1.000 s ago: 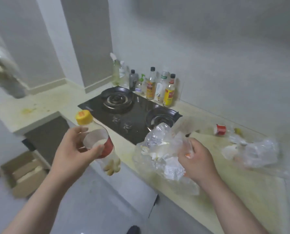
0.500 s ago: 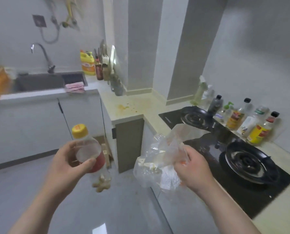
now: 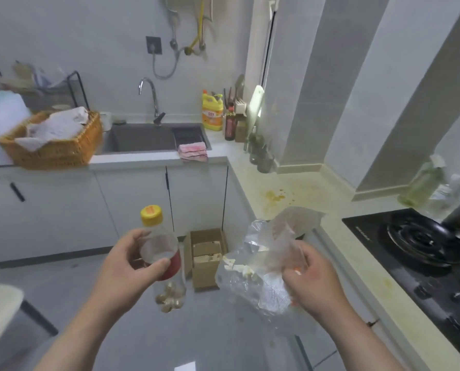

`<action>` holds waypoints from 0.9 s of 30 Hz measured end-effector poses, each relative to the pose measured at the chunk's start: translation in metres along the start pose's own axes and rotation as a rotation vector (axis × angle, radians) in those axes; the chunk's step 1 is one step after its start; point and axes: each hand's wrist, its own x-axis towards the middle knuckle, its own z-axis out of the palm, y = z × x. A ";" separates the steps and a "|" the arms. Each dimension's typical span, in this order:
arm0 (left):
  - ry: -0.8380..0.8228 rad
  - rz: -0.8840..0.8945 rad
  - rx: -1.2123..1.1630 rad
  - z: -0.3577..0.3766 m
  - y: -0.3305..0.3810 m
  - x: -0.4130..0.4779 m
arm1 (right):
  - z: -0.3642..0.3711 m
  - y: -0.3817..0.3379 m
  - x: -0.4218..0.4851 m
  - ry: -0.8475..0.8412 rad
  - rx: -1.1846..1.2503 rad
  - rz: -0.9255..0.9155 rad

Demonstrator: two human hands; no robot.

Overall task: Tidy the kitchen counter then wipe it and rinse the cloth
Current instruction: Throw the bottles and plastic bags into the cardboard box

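Clear bottle (image 3: 161, 246) (yellow cap, red label), nearly empty.

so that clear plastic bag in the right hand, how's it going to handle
Probably floppy: the plastic bag crumples and sags below the right hand. Likely light, since one hand's grip carries it. The scraps inside may shift.

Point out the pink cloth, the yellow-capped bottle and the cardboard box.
pink cloth (image 3: 193, 151), head view, middle of its folded top.
yellow-capped bottle (image 3: 159, 246), head view, clear body above the red label.
cardboard box (image 3: 203, 274), head view, front wall.
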 end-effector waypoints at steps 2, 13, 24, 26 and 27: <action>0.011 0.004 -0.002 -0.011 -0.009 0.016 | 0.015 -0.006 0.012 -0.007 0.003 0.000; 0.087 -0.033 0.010 -0.037 -0.048 0.105 | 0.091 -0.023 0.113 -0.145 0.024 0.015; 0.098 -0.066 0.131 -0.009 -0.069 0.275 | 0.145 -0.009 0.306 -0.221 -0.036 -0.025; 0.091 -0.099 0.105 0.001 -0.070 0.305 | 0.152 -0.003 0.340 -0.240 -0.072 -0.011; 0.091 -0.111 0.090 0.007 -0.069 0.319 | 0.156 0.000 0.356 -0.254 -0.079 -0.017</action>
